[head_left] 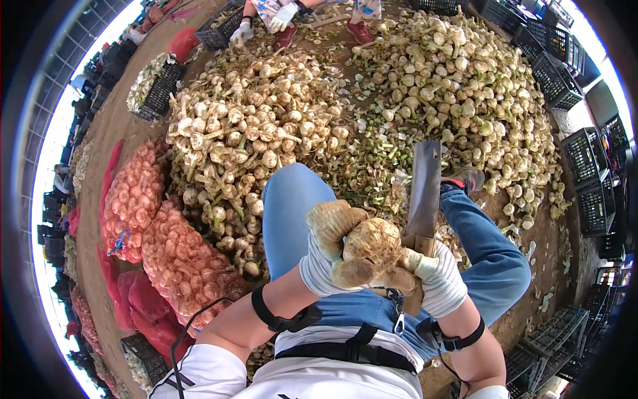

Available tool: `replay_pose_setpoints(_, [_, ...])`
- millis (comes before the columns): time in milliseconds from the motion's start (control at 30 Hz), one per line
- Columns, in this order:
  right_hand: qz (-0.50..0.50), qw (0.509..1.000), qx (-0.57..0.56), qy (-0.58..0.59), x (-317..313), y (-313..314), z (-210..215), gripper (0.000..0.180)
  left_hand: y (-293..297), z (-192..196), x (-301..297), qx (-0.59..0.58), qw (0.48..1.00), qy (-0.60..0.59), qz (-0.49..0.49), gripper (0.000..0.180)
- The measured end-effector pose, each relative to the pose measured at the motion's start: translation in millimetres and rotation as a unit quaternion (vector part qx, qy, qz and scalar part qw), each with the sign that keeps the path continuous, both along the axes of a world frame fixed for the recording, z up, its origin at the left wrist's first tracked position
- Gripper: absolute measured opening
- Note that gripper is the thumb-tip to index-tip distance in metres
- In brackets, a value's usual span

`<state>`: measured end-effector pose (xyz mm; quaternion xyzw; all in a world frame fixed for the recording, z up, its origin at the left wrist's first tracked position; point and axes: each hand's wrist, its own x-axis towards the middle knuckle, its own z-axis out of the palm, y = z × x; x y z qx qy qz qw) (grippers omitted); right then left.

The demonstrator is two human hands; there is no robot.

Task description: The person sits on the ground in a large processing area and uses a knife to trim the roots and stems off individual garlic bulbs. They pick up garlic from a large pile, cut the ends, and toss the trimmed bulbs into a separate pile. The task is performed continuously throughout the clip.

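Note:
In front of my lap, my left hand [332, 233], in a soiled knit glove, is closed around a garlic bulb [373, 241]. Brown, stringy roots on the bulb face my right hand [435, 276]. That hand, gloved too, grips a knife [425, 189] by its wooden handle, the broad blade standing up and away from me. The right fingertips and thumb are close to the roots; I cannot tell whether they touch them. Beyond my knees lies a large heap of untrimmed garlic [249, 116], with a second garlic heap [465, 86] to its right.
Filled red mesh sacks [189, 253] lean at my left. Cut stems and peelings [379, 149] cover the ground between the heaps. Black plastic crates [595, 199] line the right side. Another person's gloved hand [284, 16] is at the far edge, near a crate [221, 30].

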<state>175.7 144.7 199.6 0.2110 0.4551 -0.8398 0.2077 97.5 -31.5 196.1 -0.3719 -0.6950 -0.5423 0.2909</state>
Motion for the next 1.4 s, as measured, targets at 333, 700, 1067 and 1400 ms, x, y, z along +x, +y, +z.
replay_pose_setpoints(333, [-0.037,0.990,0.113,0.081,-1.6,-0.1,27.6,0.046,6.2,-8.2,0.6,0.002,1.000,0.012,0.021,0.063])
replay_pose_setpoints(700, [-0.139,0.962,0.218,0.089,-3.1,-9.4,6.9,0.008,2.3,-13.8,5.2,0.020,0.997,-0.069,0.013,0.088])
replay_pose_setpoints(1067, [0.059,0.685,0.605,0.403,-2.7,15.8,37.1,0.015,-7.4,22.6,19.3,0.178,0.711,-0.618,-0.284,0.072])
replay_pose_setpoints(1400, [0.193,0.550,0.661,0.472,-8.3,8.9,63.8,0.024,5.5,41.0,35.4,0.165,0.772,-0.587,-0.180,0.056])
